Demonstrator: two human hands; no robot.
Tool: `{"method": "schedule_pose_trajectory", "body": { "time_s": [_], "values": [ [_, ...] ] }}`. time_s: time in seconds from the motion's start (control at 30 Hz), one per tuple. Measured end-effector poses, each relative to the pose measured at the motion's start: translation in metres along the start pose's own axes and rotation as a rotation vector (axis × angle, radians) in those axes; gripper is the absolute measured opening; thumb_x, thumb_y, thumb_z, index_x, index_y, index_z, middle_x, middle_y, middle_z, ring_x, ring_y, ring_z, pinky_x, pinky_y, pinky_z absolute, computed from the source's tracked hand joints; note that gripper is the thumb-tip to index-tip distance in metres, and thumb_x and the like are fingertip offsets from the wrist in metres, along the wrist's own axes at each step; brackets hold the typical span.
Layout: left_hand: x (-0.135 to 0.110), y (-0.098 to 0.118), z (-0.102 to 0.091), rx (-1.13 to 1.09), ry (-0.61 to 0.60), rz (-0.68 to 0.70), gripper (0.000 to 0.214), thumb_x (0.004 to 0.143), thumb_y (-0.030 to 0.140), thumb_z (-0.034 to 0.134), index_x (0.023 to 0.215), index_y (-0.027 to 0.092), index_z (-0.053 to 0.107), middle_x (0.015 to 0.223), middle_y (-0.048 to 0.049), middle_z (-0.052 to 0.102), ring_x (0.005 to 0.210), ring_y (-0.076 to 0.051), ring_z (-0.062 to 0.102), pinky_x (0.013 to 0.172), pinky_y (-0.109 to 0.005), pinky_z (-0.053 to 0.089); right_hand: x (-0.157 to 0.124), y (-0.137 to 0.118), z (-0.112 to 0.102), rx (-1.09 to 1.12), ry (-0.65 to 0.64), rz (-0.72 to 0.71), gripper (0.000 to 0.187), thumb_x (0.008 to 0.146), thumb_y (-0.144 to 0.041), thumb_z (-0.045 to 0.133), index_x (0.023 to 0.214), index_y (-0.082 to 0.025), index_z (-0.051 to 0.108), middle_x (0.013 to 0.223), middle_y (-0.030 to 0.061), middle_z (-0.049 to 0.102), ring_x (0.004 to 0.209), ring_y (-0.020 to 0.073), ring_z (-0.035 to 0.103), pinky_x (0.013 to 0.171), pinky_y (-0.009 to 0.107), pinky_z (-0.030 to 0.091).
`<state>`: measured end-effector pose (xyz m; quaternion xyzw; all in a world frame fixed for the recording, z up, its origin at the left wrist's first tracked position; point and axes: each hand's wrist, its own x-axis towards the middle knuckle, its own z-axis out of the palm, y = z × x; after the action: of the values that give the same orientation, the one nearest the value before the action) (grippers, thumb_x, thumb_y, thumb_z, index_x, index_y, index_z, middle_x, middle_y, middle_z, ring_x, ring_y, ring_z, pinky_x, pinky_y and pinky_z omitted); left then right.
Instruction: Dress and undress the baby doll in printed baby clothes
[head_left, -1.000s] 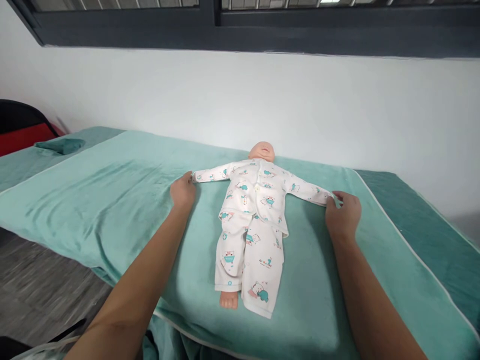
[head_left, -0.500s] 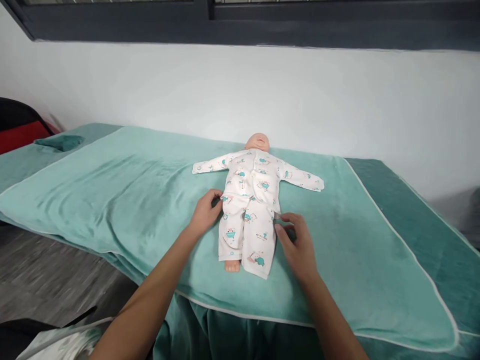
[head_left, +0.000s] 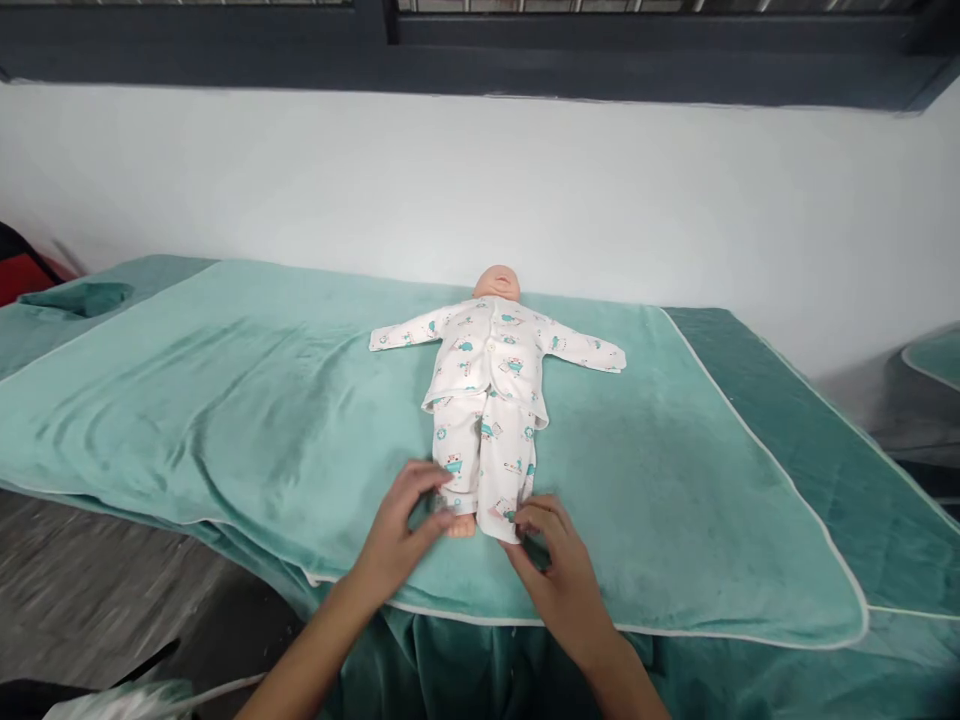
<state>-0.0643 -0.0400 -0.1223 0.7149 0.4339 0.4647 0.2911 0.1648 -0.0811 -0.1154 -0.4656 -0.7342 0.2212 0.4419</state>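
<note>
A baby doll [head_left: 498, 283] lies on its back, wearing a white printed shirt [head_left: 487, 345] and matching trousers [head_left: 499, 465]. My left hand [head_left: 405, 520] is beside the cuff of the left-hand trouser leg, thumb and fingers apart, fingertips touching the cloth. A bare doll foot [head_left: 462, 526] pokes out below that cuff. At the hem of the other trouser leg, my right hand [head_left: 555, 560] pinches the edge between thumb and fingers. No foot shows on that side. Both sleeves stretch outward, and the doll's hands are hidden inside them.
A light green blanket [head_left: 675, 500] with white piping covers the bed, over a darker green cover [head_left: 840, 450]. A green pillow-like piece [head_left: 79, 298] lies at the far left. Behind runs a white wall [head_left: 480, 190] below a dark window frame [head_left: 600, 60].
Both hands have moved from the doll's waist down to the trouser cuffs. The shirt hem now hangs over the trouser waist. My right hand has taken hold of a trouser hem.
</note>
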Motion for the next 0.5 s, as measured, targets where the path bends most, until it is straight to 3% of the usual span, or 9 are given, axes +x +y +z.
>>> {"method": "schedule_pose_trajectory", "body": {
  "time_s": [0.1,0.23,0.4,0.5],
  "values": [
    [-0.021,0.012,0.015,0.119,-0.005,0.027,0.038,0.087,0.032,0.072,0.122,0.026,0.057,0.115,-0.0083,0.058,0.108,-0.023,0.059,0.091,-0.036,0.049,0.002,-0.004,-0.004,0.028,0.043,0.003,0.021,0.090,-0.006,0.061,0.095,-0.025,0.052,0.089,0.0004,0.057,0.078,0.0141,0.057,0.069,0.025,0.048],
    [-0.021,0.024,0.026,0.165,0.103,0.081,0.030,0.088,0.013,0.064,0.113,0.024,0.053,0.103,-0.0050,0.057,0.095,-0.018,0.059,0.081,-0.031,0.049,0.004,-0.013,-0.019,0.001,0.102,-0.041,0.020,0.091,-0.005,0.057,0.095,-0.025,0.052,0.091,0.0006,0.056,0.081,0.0135,0.058,0.070,0.024,0.047],
    [-0.023,0.024,0.017,0.127,0.251,0.072,0.028,0.086,0.007,0.063,0.104,0.023,0.048,0.095,-0.0015,0.052,0.088,-0.014,0.058,0.076,-0.026,0.047,-0.002,-0.016,-0.041,-0.057,0.113,-0.055,0.020,0.091,-0.005,0.054,0.093,-0.025,0.053,0.090,0.0008,0.056,0.082,0.0130,0.059,0.067,0.022,0.047],
    [-0.033,0.017,0.011,0.138,0.245,0.036,0.027,0.087,0.010,0.062,0.106,0.024,0.049,0.097,-0.0022,0.054,0.091,-0.015,0.059,0.077,-0.027,0.048,-0.009,-0.015,-0.045,-0.061,0.057,-0.019,0.018,0.092,-0.007,0.055,0.093,-0.025,0.055,0.089,0.0008,0.059,0.081,0.0125,0.061,0.068,0.021,0.049]
  ]
}}
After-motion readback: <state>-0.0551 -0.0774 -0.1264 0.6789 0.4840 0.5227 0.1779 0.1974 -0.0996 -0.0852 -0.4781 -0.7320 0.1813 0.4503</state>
